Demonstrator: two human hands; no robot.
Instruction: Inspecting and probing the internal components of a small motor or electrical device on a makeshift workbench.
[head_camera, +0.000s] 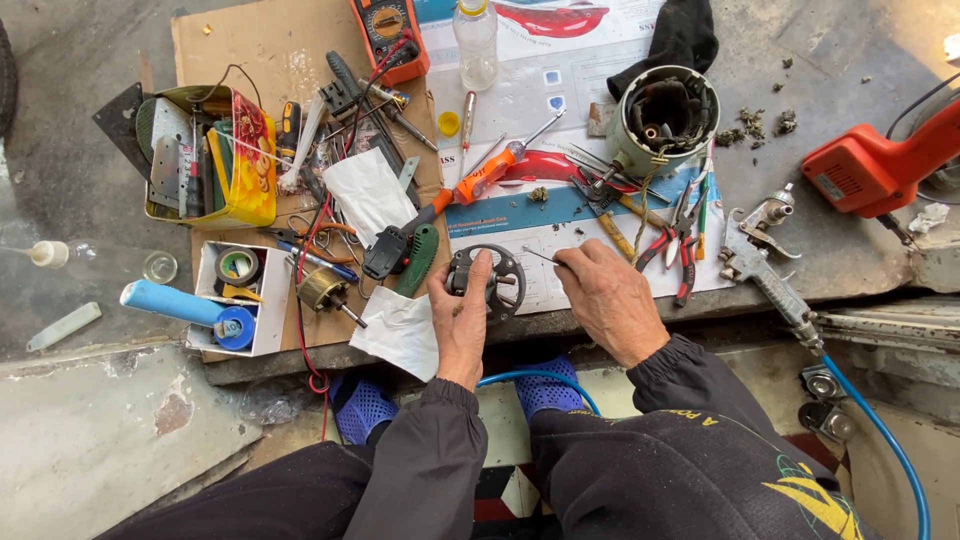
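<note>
Concrete slab (830, 250) as bench, cardboard sheet (260, 50) at 10-11 o'clock, glossy printed poster (570, 80) at 12 under the tools. Orange power tool (870, 165) at 2 o'clock, partly out of frame. Grey motor housing (663, 115) at 1 o'clock, open end up, windings visible, black cloth (680, 35) just behind it. Open tin box (215, 155) at 10 o'clock, stuffed with small tools. Spray gun (765, 270) at 3 o'clock, blue hose (880, 430) running off toward 4-5. White cardboard box (268, 315) at 8-9 o'clock holds tape rolls and a blue cylinder (165, 300). Multimeter (390, 35) at 12, clear plastic bottle (476, 40) just beside it. Orange-handled screwdriver (480, 175) near centre; red pliers (680, 240) at 2-3. Left hand (462, 320) comes up from 6 o'clock, forearm straight, fingers curled round the left rim of the round black end plate (487, 280), thumb on its face; plate sits at dead centre on the slab's front edge, partly on the poster. Right hand (610, 300) angled in from 5 o'clock, knuckles up, fingers closed in a pinch on a thin metal probe (540, 258), tip pointing to 9 toward the plate, just short of it. White paper scrap (400, 335) under the left wrist.
</note>
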